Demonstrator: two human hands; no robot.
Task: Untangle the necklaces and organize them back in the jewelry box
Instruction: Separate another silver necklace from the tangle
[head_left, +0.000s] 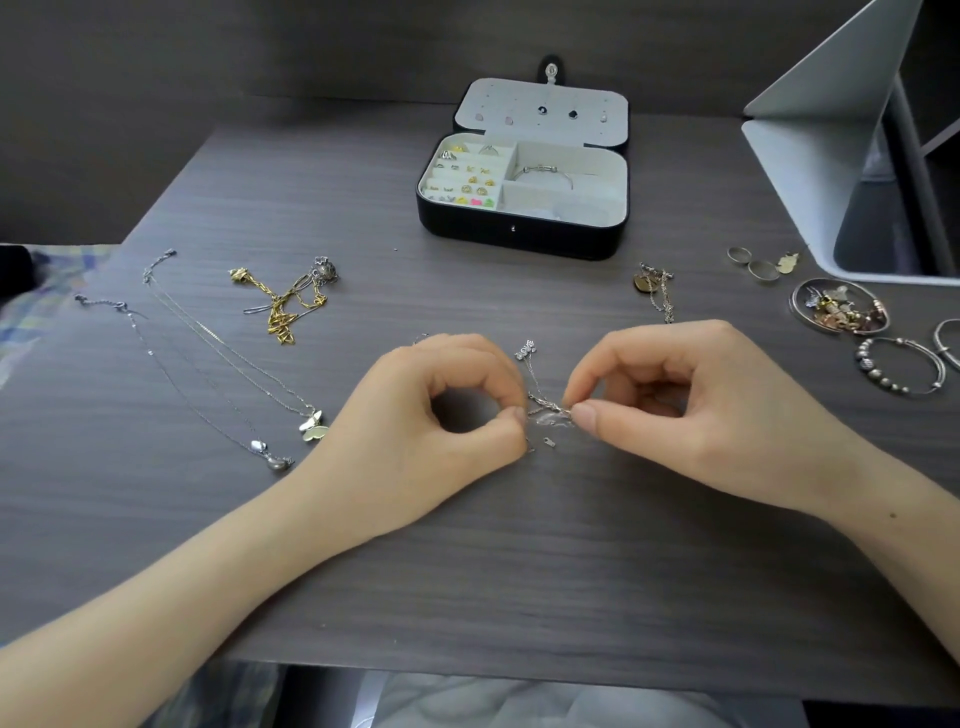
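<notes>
A tangled silver chain (546, 408) with a small letter pendant (524, 349) lies at the table's middle. My left hand (441, 421) pinches its left end between thumb and forefinger. My right hand (691, 405) pinches its right end the same way. The open black jewelry box (522, 236) stands at the back, with rings and earrings in its left slots and a bangle on the right. Two thin silver necklaces (218, 358) lie stretched out at the left. A knotted gold chain (283, 306) lies behind them. Another small tangle (657, 288) lies right of centre.
At the right edge sit a round dish of charms (839, 306), a beaded bracelet (901, 366), loose rings (753, 262) and another bangle (948, 345). A grey folded stand (810, 156) occupies the back right corner. The table's front edge runs just below my forearms.
</notes>
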